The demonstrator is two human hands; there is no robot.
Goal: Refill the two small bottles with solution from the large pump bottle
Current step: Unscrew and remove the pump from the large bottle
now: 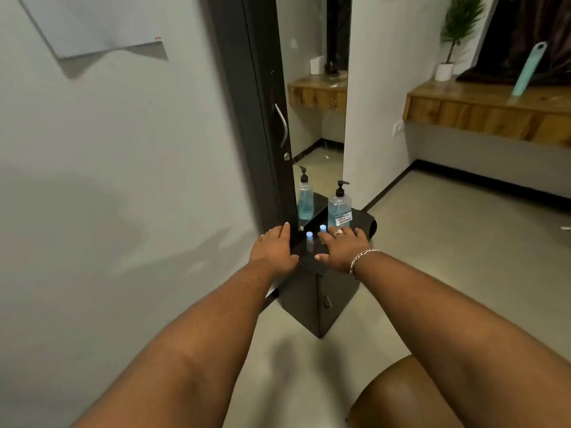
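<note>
Now both flat, released hands, left hand (273,248) and right hand (343,250), flank two small bottles (310,240) near the cabinet (321,298) edge.

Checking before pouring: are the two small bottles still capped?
Capped: both small bottles stand upright with light blue caps on, between the open hands.

We see soft, even indoor light; faint shadows on wall (123,196); glare on mirror (321,118); wide-angle bending at edges; slight blur throughout, forearms softest.

Two small bottles (309,240), one pump bottle (339,208).
</note>
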